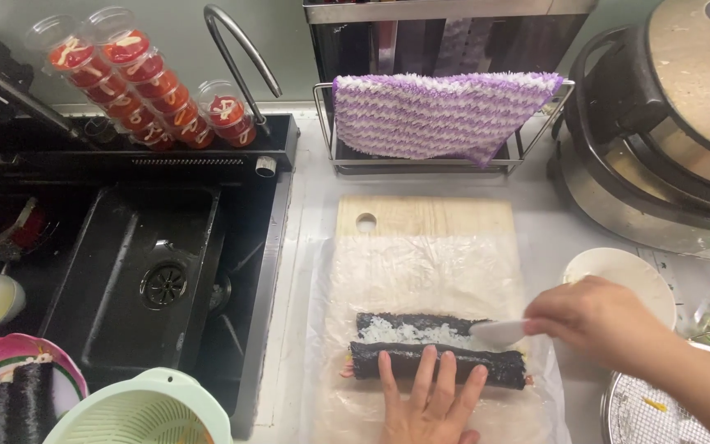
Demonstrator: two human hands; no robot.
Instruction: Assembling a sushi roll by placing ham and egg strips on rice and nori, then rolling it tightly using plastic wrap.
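The left hand (431,400) lies flat, fingers spread and unclenched, on the seaweed rice roll (437,362) near the front edge of the plastic wrap (421,275) over the wooden cutting board (425,216). Just behind, the right hand (593,316) pinches a white rice paddle (499,330) whose tip touches rice (417,333) on the seaweed's unrolled flap. Beyond that the wrap lies bare, with the black sink (137,271) beside the board's left edge.

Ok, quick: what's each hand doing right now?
Left hand: open, fingers flat on the seaweed roll.
Right hand: closed on a white paddle at the rice.
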